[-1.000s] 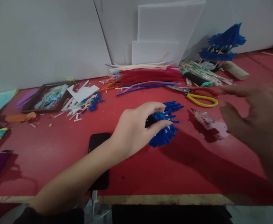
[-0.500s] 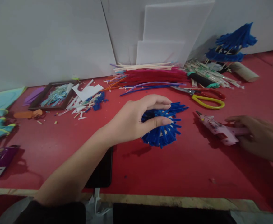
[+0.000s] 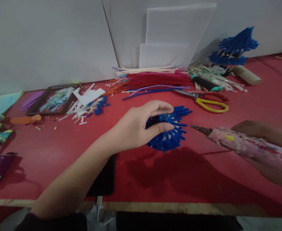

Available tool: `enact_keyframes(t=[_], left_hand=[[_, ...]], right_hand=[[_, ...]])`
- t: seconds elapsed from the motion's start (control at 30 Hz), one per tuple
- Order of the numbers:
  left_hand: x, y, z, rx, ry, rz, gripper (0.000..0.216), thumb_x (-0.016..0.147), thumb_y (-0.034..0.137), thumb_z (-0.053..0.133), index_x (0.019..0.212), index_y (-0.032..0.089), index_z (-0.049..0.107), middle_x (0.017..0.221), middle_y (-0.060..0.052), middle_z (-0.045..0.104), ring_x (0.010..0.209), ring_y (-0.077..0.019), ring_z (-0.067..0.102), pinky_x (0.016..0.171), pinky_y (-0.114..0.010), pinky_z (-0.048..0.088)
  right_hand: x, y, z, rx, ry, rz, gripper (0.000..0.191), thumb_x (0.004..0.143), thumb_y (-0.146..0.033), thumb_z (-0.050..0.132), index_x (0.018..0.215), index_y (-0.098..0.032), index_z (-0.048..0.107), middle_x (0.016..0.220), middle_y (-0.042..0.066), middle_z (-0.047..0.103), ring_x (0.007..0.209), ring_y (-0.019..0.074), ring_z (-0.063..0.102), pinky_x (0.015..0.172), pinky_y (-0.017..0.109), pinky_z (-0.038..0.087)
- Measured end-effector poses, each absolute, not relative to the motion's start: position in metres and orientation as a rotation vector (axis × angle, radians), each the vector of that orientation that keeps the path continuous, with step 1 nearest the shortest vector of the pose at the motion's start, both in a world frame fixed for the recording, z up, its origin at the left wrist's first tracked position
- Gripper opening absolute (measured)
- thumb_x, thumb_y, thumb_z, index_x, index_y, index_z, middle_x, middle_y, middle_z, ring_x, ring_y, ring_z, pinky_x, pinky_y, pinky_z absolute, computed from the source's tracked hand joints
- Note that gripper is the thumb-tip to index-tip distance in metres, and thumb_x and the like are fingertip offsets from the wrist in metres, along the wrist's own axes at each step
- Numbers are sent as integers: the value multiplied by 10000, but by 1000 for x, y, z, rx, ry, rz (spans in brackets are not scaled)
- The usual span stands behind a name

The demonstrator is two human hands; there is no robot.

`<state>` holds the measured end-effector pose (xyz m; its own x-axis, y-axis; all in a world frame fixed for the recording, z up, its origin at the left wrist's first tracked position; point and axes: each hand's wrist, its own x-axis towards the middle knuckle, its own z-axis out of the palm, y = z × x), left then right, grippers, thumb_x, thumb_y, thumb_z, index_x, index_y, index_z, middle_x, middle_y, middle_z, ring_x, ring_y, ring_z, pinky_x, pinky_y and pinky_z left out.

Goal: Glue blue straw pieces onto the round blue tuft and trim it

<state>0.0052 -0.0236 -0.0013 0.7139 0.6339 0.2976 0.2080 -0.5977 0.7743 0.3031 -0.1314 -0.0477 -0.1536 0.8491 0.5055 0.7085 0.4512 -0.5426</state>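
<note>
Your left hand [image 3: 138, 126] pinches the blue pipe-cleaner piece [image 3: 164, 145]; your right hand [image 3: 256, 130] grips the pink glue gun [image 3: 239, 143], at its three o'clock

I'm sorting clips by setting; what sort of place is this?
Probably a craft workspace: a pink glue gun, a bundle of red pipe cleaners and scissors are seen at a red-topped table.

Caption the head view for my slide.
Left hand holds a bristly blue piece while the right hand grips a pink glue gun.
</note>
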Motion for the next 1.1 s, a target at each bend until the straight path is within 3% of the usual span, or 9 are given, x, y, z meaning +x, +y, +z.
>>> enact_keyframes(t=[0.1,0.27,0.43,0.6,0.83,1.1], left_hand=[[6,-27,-2,2190,657,753,285,959,213,695,1213,113,615,1265,-135,758,1209,-214,740,1062,-277,590],[8,-27,-4,2214,656,760,244,995,172,596,1213,63,610,1245,-146,759,1203,-161,736,1043,-190,565],[7,-24,-4,2189,654,780,248,1056,226,487,1236,110,613,1244,-114,762,1177,-160,740,1004,-228,581],[6,-25,0,2162,634,774,252,1006,180,582,1249,117,596,1295,-114,748,1240,-182,724,1044,-234,580],[4,-27,3,2199,637,760,287,955,91,594,1241,120,589,1294,-115,754,1238,-205,730,1046,-261,608],[4,-27,4,2229,633,769,310,945,105,623,1252,117,583,1293,-122,750,1245,-216,726,1050,-264,613]], right_hand=[[291,-132,-41,-1258,-1953,177,318,1011,-581,447,1051,-323,630,892,75,703,710,225,682,678,373,547],[289,-128,-45,-1180,-2041,160,175,1040,-399,468,1074,-312,617,876,58,694,696,195,679,648,344,544],[289,-124,-57,-1173,-2080,51,175,1025,-379,500,1113,-288,621,955,82,712,820,223,712,721,387,565],[285,-116,-54,-1064,-2179,-96,144,976,-201,536,1100,-258,583,950,77,679,785,194,677,672,346,531],[286,-110,-49,-1056,-2222,-200,88,990,-235,529,1072,-256,555,913,67,656,766,194,655,661,342,515],[283,-105,-48,-1018,-2153,-216,42,968,-219,537,978,-259,543,830,28,615,688,167,622,603,325,491]])
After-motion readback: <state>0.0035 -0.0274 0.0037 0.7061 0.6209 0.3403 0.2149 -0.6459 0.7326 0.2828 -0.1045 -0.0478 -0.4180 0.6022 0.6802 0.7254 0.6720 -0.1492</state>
